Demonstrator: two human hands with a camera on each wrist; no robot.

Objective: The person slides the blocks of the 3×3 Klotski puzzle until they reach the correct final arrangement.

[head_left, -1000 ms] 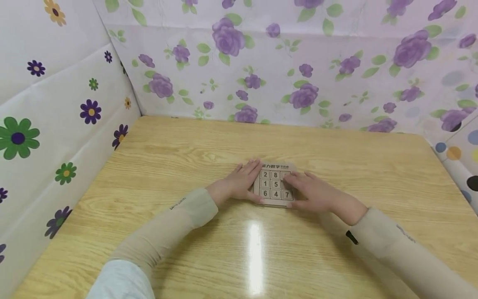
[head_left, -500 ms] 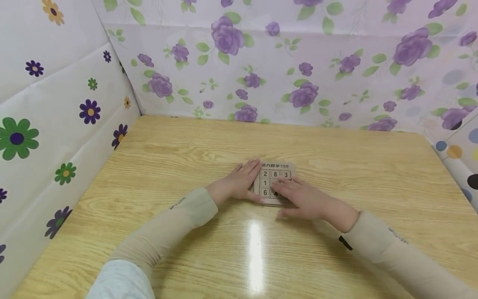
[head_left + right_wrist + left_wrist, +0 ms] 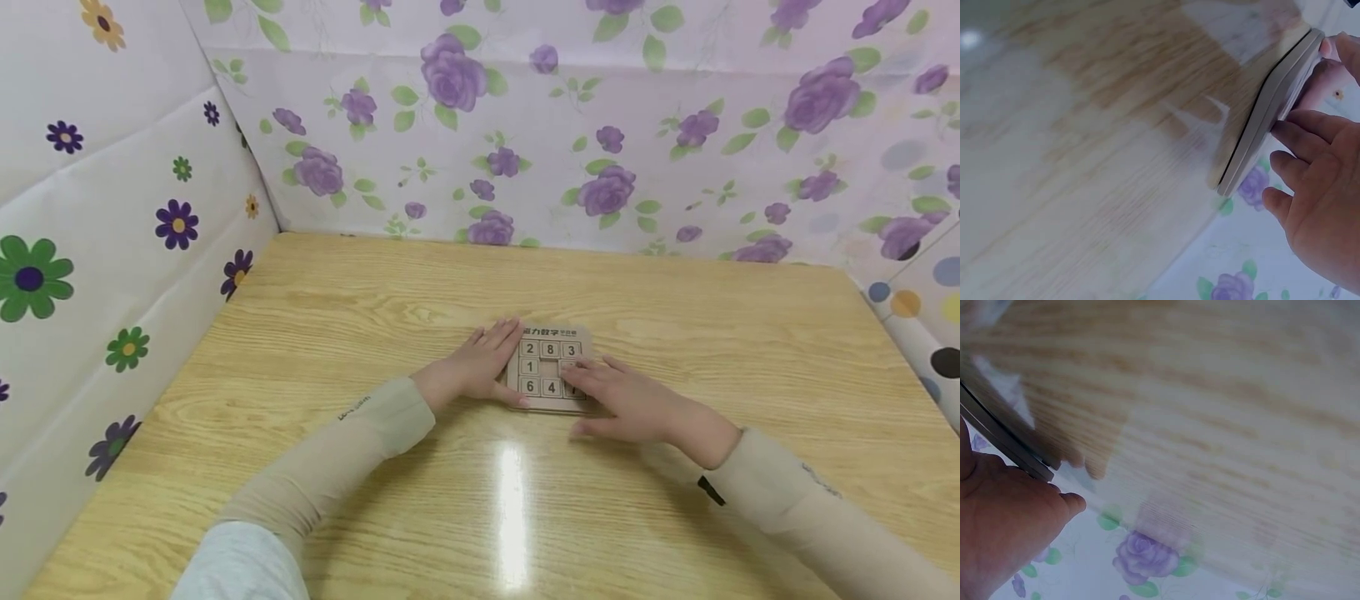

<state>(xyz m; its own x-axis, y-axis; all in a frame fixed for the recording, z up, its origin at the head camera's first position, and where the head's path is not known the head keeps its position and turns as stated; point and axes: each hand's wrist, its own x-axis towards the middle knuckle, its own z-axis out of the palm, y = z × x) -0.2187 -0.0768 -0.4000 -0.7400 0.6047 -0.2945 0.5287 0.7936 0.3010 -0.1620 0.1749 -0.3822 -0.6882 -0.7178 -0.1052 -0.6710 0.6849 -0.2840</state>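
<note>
touching a numbered sliding puzzle (image 3: 550, 368)
left hand (image 3: 480, 367) spread at its left edge; right hand (image 3: 628, 402), fingers apart, reaching over its right side

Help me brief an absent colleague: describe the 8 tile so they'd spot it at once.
On the wood-grain table, between the left hand and right hand, lies a flat number puzzle. In its far row, the 8 tile is in the middle; unlike the 2 tile and 3 tile flanking it, it borders the grid's empty square.
</note>
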